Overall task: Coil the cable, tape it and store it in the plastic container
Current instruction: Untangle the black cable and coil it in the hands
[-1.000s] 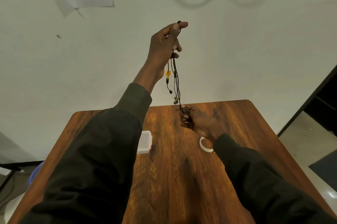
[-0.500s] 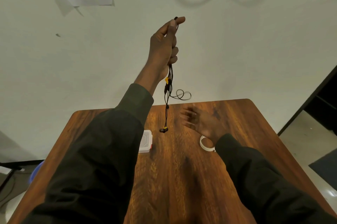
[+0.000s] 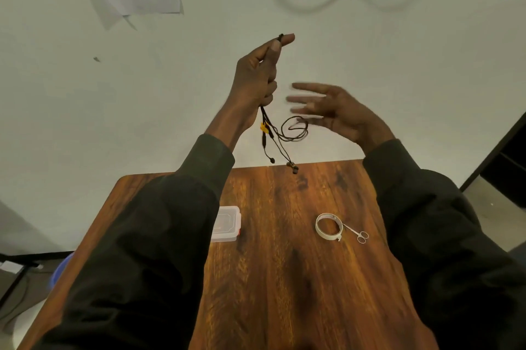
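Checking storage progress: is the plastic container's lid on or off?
On, as far as shows. The plastic container lies on the table with its clear lid seated flat; the left sleeve hides part.

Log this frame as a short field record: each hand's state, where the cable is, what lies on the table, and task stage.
left hand: raised, grips the earphone cable, which dangles below with a small loop
right hand: open, blurred, beside the loop, holding nothing
table: plastic container, lid on; tape roll; small scissors by the roll
stage: cable not yet coiled or taped
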